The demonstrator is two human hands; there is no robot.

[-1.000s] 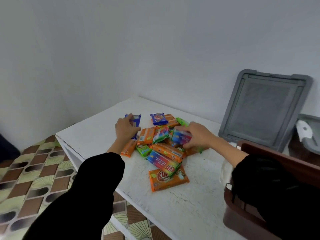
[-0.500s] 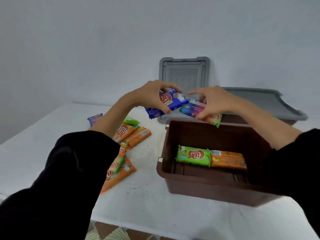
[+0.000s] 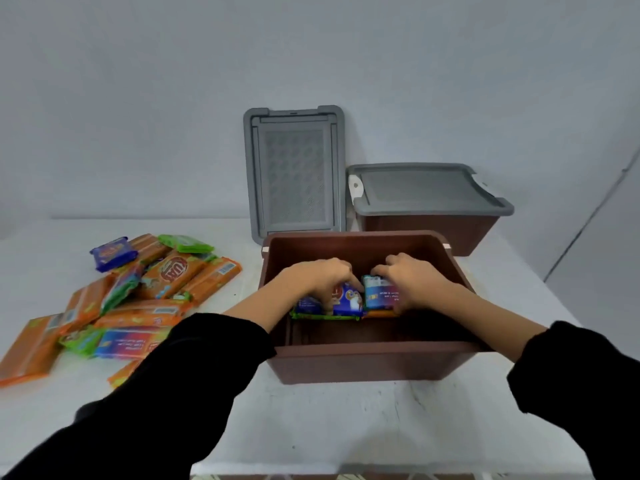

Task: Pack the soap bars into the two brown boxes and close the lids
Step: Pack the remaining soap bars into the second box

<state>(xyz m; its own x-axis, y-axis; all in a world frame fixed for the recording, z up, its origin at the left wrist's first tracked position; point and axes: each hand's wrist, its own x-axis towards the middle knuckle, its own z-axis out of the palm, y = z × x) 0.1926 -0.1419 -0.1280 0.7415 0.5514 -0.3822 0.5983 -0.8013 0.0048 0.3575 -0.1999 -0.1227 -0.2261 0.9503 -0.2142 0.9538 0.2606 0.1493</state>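
Open box (image 3: 363, 362): I see brown plastic, smooth, with a dull sheen.
Leaning lid (image 3: 294, 174): grey plastic, matt; its middle panel looks finely textured to me.
Far box (image 3: 429, 230): the same brown plastic, under a matt grey plastic lid (image 3: 422, 188).
Soap bars (image 3: 173, 275): glossy film wrappers, crinkled, catching the light.
Table (image 3: 311, 420): white, matt, scuffed and speckled from where I watch.
Sleeves (image 3: 180, 386): black cloth, matt.
Wall (image 3: 138, 98): pale, matt.

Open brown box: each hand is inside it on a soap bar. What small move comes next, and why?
Probably release both bars and lift the hands out. The left hand holds the blue bar on a green bar, the right hand the blue-pink bar on an orange bar; both look seated in the open brown box.
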